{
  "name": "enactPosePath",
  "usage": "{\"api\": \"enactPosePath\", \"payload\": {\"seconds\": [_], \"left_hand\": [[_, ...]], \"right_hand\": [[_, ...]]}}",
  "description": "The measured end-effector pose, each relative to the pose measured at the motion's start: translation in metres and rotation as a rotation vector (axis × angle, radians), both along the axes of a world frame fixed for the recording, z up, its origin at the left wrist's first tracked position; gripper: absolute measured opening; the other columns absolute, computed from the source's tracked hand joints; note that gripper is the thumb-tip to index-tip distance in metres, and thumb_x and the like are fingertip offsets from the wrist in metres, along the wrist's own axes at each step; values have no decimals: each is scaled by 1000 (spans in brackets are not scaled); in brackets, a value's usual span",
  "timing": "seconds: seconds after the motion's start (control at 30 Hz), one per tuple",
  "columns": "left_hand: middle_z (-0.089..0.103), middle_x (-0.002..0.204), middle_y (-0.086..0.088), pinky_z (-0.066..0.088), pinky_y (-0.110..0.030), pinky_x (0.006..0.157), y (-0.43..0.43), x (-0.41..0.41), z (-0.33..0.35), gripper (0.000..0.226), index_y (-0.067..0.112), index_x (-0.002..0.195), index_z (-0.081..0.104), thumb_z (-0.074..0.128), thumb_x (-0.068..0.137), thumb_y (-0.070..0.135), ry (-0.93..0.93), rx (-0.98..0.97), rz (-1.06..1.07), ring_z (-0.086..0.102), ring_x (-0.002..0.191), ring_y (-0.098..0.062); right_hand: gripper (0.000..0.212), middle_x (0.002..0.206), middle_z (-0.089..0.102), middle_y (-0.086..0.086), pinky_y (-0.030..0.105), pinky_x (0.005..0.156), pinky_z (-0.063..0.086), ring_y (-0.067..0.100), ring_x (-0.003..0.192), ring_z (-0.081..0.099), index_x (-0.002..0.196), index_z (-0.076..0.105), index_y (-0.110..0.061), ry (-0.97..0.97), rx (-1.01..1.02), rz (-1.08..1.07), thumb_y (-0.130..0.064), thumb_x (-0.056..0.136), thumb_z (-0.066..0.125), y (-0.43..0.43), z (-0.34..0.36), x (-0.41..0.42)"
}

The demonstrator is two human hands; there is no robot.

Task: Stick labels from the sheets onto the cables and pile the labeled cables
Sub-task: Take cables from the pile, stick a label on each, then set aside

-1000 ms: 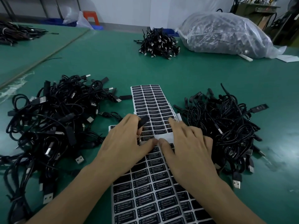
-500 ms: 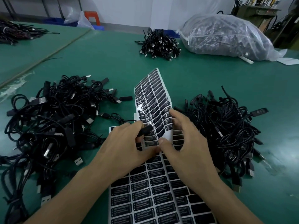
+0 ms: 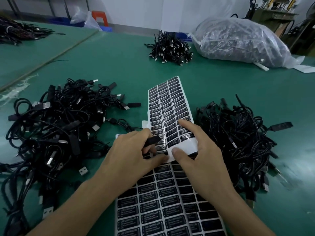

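A label sheet (image 3: 167, 109) with rows of black labels is lifted and curled toward me over the green table. My right hand (image 3: 202, 154) pinches its near white edge between thumb and fingers, the index finger lying on the labels. My left hand (image 3: 134, 154) holds a small black cable controller (image 3: 153, 140) and its thumb touches the sheet's lower left corner. More label sheets (image 3: 162, 206) lie flat under my wrists. One pile of black cables (image 3: 56, 126) lies to the left, another cable pile (image 3: 238, 137) to the right.
A smaller bundle of cables (image 3: 170, 46) sits at the far middle. A big clear plastic bag (image 3: 240, 41) full of cables lies at the far right. More cables (image 3: 18, 31) lie on the neighbouring table at the far left, beyond a seam.
The top sheet lay flat a second ago; my right hand has raised its near edge and swung it rightward, curling it. My left hand kept the black controller beside it.
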State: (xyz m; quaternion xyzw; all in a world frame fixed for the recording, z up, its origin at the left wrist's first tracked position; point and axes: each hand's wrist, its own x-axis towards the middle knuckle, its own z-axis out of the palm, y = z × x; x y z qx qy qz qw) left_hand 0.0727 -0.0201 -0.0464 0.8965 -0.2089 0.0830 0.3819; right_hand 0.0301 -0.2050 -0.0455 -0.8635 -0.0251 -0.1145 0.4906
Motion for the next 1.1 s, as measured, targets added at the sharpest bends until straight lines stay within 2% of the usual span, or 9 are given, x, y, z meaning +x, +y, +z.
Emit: {"api": "enactPosePath", "payload": {"seconds": [0.03, 0.1, 0.17, 0.33, 0.4, 0.53, 0.73, 0.9, 1.1], "left_hand": [[61, 83, 28, 45, -26, 53, 0, -1, 0, 41, 24, 73, 54, 73, 70, 60, 3, -27, -7, 59, 71, -3], [67, 75, 19, 49, -29, 58, -1, -5, 2, 37, 26, 73, 53, 71, 73, 58, -11, -57, -22, 63, 69, -6], [70, 75, 15, 50, -28, 56, -2, -7, 4, 35, 28, 73, 52, 70, 74, 58, -20, -60, -28, 64, 67, -7], [72, 79, 20, 51, -27, 58, -3, -8, 8, 29, 28, 74, 55, 73, 75, 51, 44, -117, -30, 67, 68, -4], [73, 80, 21, 52, -23, 57, -3, -7, 7, 30, 28, 72, 51, 78, 77, 42, 63, -141, -40, 68, 67, -3], [73, 78, 22, 46, -10, 57, -3, -4, 4, 37, 4, 76, 54, 83, 77, 28, 122, -199, -48, 66, 63, -1], [75, 77, 15, 52, -25, 61, 1, -1, 5, 41, 40, 67, 43, 81, 78, 27, 171, -274, -74, 69, 64, -4], [75, 73, 12, 54, -29, 60, 2, 0, 5, 47, 35, 68, 32, 77, 78, 29, 179, -298, -92, 69, 64, -10], [75, 72, 13, 52, -23, 55, 2, 0, 4, 45, 19, 70, 35, 80, 77, 22, 177, -288, -103, 66, 59, -6]], "right_hand": [[62, 103, 53, -48, -7, 77, 35, 8, 114, 26, 138, 45, -50, -9, 11, -9, -17, 90, 68, 1, -1, 0], [58, 94, 53, -52, 6, 68, 45, -10, 108, 45, 134, 48, -49, -25, 36, -24, -17, 90, 69, 2, -3, 1], [57, 105, 51, -51, 3, 69, 43, -12, 96, 58, 133, 47, -49, -41, 50, -28, -19, 90, 69, 4, -4, 1], [58, 117, 50, -42, 28, 85, 51, 0, 98, 60, 132, 42, -58, 4, 77, -8, -24, 91, 66, 5, -4, 1], [60, 120, 48, -44, 27, 85, 51, -1, 100, 59, 132, 41, -58, 3, 70, 11, -21, 92, 65, 6, -3, 1], [62, 126, 49, -38, 26, 88, 50, -2, 103, 58, 131, 39, -62, 0, 72, 30, -21, 93, 65, 6, -4, 1], [59, 122, 49, -41, 25, 86, 50, -2, 101, 59, 136, 41, -54, 6, 86, 27, -22, 93, 65, 6, -5, 2], [60, 133, 51, -30, 41, 99, 51, 6, 112, 58, 137, 41, -54, 19, 119, 23, -20, 93, 65, 7, -4, 2], [61, 128, 48, -39, 23, 89, 50, -2, 105, 58, 132, 39, -58, 15, 112, 54, -20, 93, 65, 8, -3, 1]]}}
